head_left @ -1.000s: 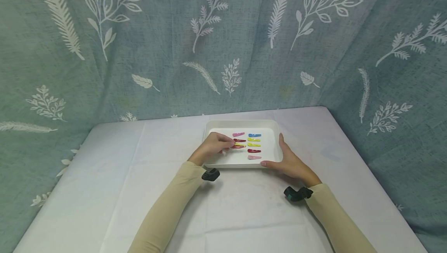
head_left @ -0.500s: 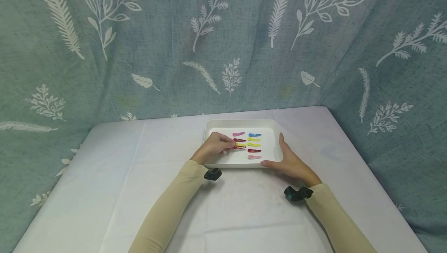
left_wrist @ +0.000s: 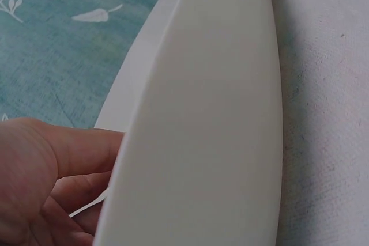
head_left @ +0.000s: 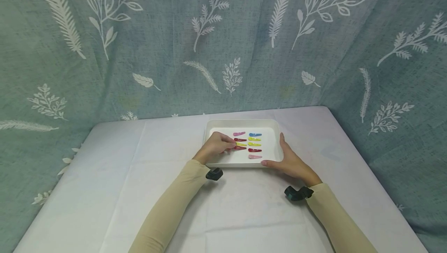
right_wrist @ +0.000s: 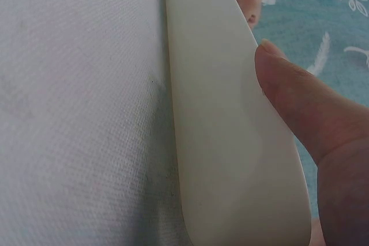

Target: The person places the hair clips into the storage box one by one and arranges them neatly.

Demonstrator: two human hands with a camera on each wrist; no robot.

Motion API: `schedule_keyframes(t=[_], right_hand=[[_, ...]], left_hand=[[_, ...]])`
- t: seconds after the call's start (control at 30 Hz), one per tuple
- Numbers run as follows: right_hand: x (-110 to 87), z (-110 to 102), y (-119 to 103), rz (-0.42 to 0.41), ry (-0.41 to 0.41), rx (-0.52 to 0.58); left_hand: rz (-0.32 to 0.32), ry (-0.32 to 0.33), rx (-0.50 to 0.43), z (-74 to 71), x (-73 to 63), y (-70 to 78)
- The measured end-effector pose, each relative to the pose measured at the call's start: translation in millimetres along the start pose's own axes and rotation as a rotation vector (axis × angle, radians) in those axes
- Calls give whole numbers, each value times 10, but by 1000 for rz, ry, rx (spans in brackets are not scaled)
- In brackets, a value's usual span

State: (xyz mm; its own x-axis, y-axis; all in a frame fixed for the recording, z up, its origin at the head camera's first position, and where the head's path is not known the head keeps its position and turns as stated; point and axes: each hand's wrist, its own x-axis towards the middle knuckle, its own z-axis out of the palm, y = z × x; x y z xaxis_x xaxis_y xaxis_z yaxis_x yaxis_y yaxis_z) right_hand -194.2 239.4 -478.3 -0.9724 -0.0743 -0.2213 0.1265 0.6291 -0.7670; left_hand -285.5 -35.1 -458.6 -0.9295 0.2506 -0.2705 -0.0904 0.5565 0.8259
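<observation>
A white tray [head_left: 223, 165] lies on the cloth with snap hair clips in two columns. My left hand [head_left: 214, 144] reaches over its left part, the thumb and fingertips pinching the left end of a yellow hair clip [head_left: 241, 144]. Just below that is a red hair clip [head_left: 240, 148], and just above, another red clip [head_left: 240, 139]. My right hand [head_left: 291, 162] holds the tray's front right corner, thumb at the front rim and fingers along the right side. Both wrist views show mostly the tray's outer wall [left_wrist: 202, 108]; the clips are hidden there.
A pink clip [head_left: 239, 133] tops the left column. The right column has a blue clip [head_left: 255, 134], two yellow ones, a dark red clip [head_left: 255, 150] and a light pink clip [head_left: 255, 156]. A patterned curtain [head_left: 167, 70] stands behind the table [head_left: 167, 198].
The lower red clip, close against the yellow one before, now lies slightly lower and more apart from it. My left hand has shifted a touch to the right; my right hand stays on the tray.
</observation>
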Motion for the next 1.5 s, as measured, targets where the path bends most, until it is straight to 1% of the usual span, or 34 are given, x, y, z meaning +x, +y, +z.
schedule_keyframes(t=[0.33,0.57,0.77,0.93,1.17,1.23,1.37,1.5], right_hand=[[26,11,1,-11,-3,-3],[25,-6,-22,-7,0,-5],[33,10,-27,-4,-13,-3],[18,15,-28,-12,-14,-1],[6,12,-26,-19,-20,6],[6,7,-24,-16,-18,2],[11,-6,-3,-15,-12,-4],[15,-10,10,-22,-13,5]], left_hand=[[-3,3,4,4,-1,-7],[25,15,18,0,-6,11],[24,18,19,8,-31,3],[38,25,12,11,-54,-4],[9,42,-2,6,-77,-12],[11,48,-12,-8,-91,-7],[41,55,-25,-59,-119,21],[65,57,-4,-143,-164,61]])
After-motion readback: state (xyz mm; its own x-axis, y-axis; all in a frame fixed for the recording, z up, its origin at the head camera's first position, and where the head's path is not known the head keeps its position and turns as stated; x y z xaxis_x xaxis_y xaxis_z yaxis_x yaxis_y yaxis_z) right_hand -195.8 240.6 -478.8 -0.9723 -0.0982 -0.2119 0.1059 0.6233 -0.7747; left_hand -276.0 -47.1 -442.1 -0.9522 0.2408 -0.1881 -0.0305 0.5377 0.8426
